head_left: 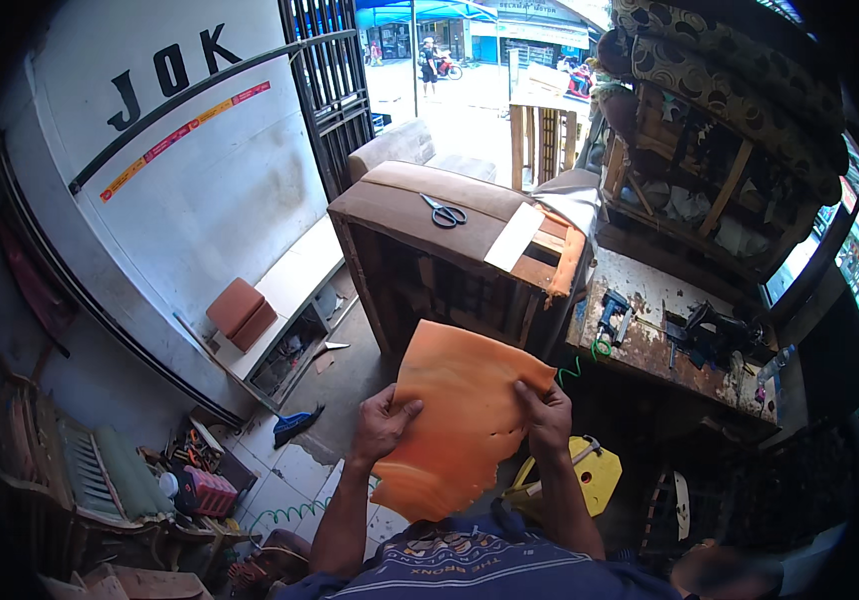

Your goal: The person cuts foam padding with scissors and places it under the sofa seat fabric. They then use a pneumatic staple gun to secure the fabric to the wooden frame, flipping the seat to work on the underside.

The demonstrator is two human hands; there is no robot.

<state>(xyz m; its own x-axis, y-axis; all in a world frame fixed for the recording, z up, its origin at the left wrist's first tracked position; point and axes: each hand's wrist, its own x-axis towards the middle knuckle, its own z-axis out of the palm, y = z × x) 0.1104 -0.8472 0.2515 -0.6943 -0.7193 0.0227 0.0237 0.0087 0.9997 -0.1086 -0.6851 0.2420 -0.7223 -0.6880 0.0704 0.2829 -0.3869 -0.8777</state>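
Stretched between my hands in front of my chest is an orange foam sheet (460, 410), its lower edge ragged and torn. My left hand (386, 424) pinches its left edge, thumb on the near face. On the opposite edge, my right hand (547, 412) grips it the same way. Just beyond the sheet stands a brown upholstered sofa frame (405, 182), tipped so its dark hollow side faces me. On top of it lie scissors (445, 212) with dark handles and a white strip (515, 235). Bare wood and orange foam show at its right end.
To the right, a worn worktable (640, 315) carries a staple gun (613, 312) with a green coiled hose and a black sewing machine (715, 330). A yellow machine (595, 478) stands by my right forearm. Brown cushions (242, 312) rest on a white bench at left. A blue brush (296, 427) lies on the floor.
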